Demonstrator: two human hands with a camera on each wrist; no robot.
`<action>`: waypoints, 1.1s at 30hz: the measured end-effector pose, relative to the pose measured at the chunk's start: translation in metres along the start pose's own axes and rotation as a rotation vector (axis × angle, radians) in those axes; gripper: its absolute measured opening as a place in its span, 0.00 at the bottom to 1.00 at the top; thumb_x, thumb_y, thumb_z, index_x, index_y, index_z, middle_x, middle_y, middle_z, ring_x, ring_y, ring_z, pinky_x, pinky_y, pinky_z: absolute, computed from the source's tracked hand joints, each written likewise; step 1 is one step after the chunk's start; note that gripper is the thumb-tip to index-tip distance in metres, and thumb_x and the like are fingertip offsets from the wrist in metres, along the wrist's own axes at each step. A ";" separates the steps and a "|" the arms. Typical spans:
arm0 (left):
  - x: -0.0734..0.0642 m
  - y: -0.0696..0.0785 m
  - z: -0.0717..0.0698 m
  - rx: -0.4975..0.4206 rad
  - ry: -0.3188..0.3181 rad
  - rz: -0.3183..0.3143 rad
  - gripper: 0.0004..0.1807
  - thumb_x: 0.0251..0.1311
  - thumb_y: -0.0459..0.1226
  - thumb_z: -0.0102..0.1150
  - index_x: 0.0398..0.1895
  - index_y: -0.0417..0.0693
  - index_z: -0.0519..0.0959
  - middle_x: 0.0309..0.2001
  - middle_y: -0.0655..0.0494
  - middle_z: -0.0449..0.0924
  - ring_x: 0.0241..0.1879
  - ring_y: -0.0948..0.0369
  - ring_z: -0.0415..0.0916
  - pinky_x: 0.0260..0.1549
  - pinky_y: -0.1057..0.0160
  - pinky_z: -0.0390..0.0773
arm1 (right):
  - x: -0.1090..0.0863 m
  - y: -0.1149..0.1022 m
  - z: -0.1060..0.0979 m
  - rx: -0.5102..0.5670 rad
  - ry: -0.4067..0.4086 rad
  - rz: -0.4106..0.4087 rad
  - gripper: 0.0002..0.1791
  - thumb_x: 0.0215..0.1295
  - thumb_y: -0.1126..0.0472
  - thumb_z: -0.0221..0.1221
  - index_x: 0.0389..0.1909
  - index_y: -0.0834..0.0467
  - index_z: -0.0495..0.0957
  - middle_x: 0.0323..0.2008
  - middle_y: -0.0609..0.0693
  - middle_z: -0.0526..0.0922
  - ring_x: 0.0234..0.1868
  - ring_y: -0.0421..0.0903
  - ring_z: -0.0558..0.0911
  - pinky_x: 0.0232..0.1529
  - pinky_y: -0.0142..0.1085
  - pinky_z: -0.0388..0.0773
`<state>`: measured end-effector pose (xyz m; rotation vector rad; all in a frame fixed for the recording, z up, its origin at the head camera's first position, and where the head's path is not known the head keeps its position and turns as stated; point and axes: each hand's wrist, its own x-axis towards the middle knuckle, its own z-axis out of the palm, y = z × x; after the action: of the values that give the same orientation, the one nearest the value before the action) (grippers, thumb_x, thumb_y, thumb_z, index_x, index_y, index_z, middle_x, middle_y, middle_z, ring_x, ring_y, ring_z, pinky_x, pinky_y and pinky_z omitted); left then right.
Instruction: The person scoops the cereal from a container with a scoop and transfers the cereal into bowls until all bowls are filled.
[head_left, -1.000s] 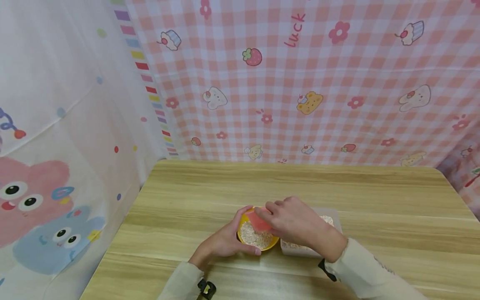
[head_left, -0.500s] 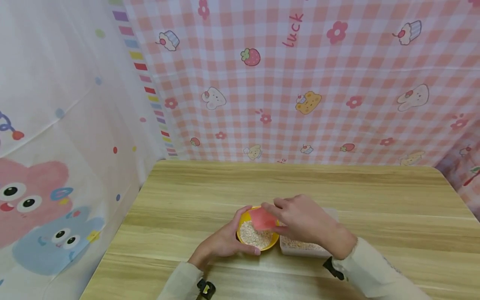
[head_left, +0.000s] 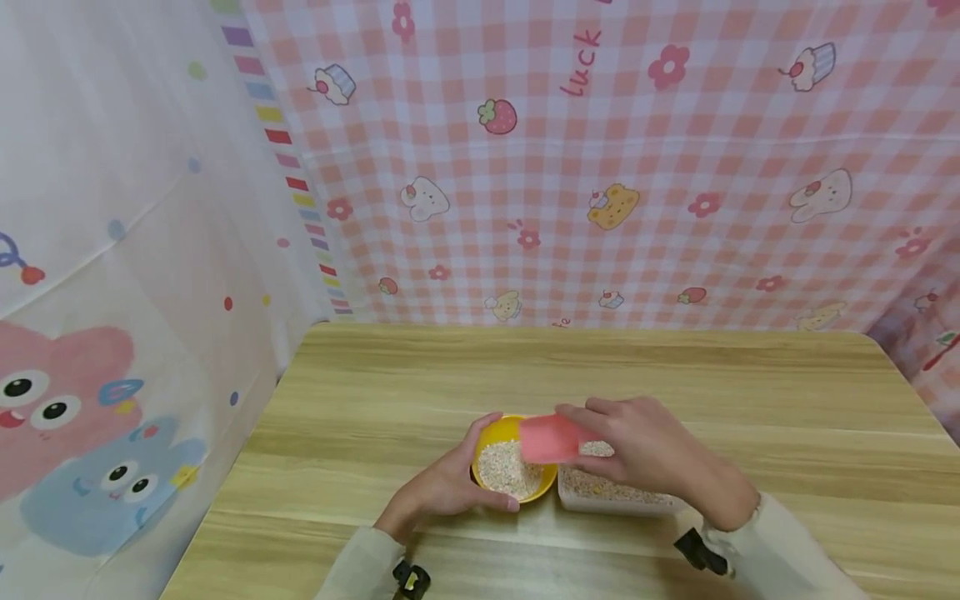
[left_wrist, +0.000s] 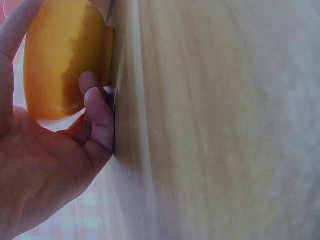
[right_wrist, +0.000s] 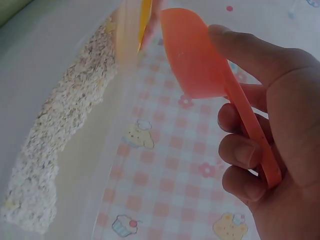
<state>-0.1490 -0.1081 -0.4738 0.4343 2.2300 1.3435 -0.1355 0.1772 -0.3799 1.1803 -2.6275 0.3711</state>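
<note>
A yellow bowl partly filled with pale oat flakes stands on the wooden table. My left hand holds it from the left, thumb at the near side and fingers round the far side; in the left wrist view the fingertips are curled low against its wall. A salmon-pink scoop hangs over the bowl's right rim. My right hand grips its handle, with fingers wrapped round it and the thumb at the scoop's edge. I see no flakes in the scoop.
Right of the bowl stands a translucent plastic box of flakes, partly under my right hand. Pink checked cloth hangs behind the table. A white printed cloth hangs at the left.
My right hand has moved right with the scoop, from above the bowl's middle to its right rim and the box. The left hand and bowl have stayed almost in place.
</note>
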 end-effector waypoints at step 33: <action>0.000 0.001 0.001 0.055 0.006 -0.018 0.65 0.42 0.52 0.80 0.78 0.68 0.42 0.75 0.54 0.57 0.71 0.49 0.58 0.69 0.38 0.54 | -0.069 0.030 -0.025 -0.009 -0.166 0.233 0.31 0.48 0.50 0.75 0.54 0.56 0.82 0.37 0.48 0.85 0.25 0.38 0.79 0.26 0.38 0.76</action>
<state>-0.1487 -0.1068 -0.4729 0.4291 2.2750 1.2788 -0.1108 0.2521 -0.3824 0.9400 -2.9174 0.3138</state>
